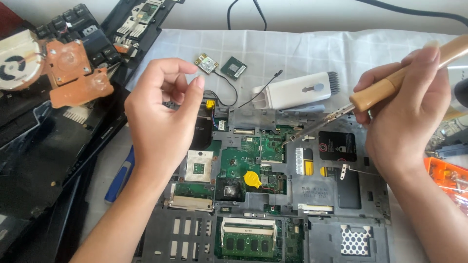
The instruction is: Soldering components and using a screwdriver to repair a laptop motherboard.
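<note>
Head cam, looking straight down at the bench. The stripped laptop base (273, 195) sits in the middle near me, green board showing through the grey frame. Right hand (407, 112) is clamped around the wooden handle of a screwdriver (341, 109), shaft slanting down and left so the tip sits on the board just right of centre. Left hand (163, 109) hovers over the left part of the base, fingers curled loose with thumb and forefinger close together; can't tell if it's pinching anything, too small to see.

Labels and such: a black square sticker (337, 146) with a small red round mark sits on the frame right of the tip, and there's a white strip label with a yellow block (304, 160) just left of it. A round yellow coin cell (252, 179) is on the board near the middle, and the empty square CPU socket (198, 166) is left of that, just beside my left wrist. RAM stick (246, 241) is in its slot at the near edge.

Far side: a small wireless card (206, 63) and a dark chip (233, 67) lie side by side, with a white cleaning brush (297, 90) to their right. Far left there's a copper heatsink with fan (53, 65) lying on black laptop panels (44, 156). A blue-handled tool (121, 175) pokes out under my left forearm. An orange parts tray (448, 178) is at the right edge.

It's all on a white checked cloth (292, 46), cables running along a pale surface at the far edge.
</note>
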